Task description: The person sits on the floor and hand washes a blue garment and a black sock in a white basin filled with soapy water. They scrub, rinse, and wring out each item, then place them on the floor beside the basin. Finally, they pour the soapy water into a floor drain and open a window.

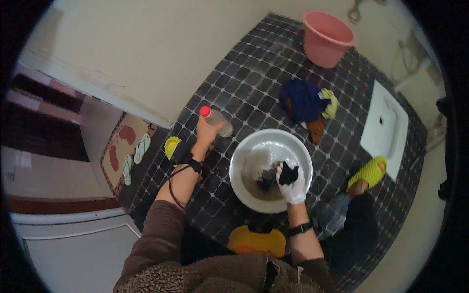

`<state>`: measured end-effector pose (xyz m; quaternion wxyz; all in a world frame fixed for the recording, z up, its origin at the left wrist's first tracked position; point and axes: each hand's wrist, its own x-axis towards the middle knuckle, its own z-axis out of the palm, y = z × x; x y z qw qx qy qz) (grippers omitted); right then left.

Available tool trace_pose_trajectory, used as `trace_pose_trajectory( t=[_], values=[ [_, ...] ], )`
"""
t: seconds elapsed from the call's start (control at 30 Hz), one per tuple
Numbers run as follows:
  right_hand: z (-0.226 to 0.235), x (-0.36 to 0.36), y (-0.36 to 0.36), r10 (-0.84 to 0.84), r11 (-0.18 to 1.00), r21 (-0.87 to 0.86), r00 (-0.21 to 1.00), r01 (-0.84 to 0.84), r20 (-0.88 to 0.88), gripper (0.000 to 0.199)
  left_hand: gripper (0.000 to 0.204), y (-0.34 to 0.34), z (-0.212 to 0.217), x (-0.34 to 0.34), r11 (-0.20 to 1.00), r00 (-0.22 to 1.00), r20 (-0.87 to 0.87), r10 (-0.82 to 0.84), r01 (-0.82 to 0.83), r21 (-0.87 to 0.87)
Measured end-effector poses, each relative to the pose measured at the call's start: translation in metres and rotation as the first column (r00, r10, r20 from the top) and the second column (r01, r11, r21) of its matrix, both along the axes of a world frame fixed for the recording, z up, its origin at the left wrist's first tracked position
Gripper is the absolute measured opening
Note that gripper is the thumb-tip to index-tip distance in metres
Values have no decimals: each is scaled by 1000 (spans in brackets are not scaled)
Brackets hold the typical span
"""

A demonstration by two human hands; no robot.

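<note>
Hands hold bottle and dark cloth over basin.

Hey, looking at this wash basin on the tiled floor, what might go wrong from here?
The left hand holds a bottle tilted beside the basin, so liquid may land on the tiles. The right hand grips a dark cloth in murky water near the rim; wringing could splash over. Wet tiles might be slippery around the sandalled foot.
</note>
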<state>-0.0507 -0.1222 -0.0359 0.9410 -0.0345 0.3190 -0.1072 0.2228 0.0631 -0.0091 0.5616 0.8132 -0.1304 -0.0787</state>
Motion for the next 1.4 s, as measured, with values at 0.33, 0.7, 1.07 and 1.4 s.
trace_pose_trajectory(
  t=[0.33,0.7,1.07,1.4],
  values=[
    [-30,23,0,123,990,-41,964,-136,-236,49,57,96,-115,126,777,793,188,579,-607,167],
    [-5,18,8,103,994,-41,994,-103,-22,50,40,110,-115,126,821,824,-118,554,-516,245],
    [-2,-18,43,178,978,-141,964,-152,198,56,39,-66,36,-187,792,841,0,-542,510,336],
    [10,-16,69,-233,971,144,886,190,402,25,54,-86,31,-247,442,757,-83,-649,462,769]
  ],
)
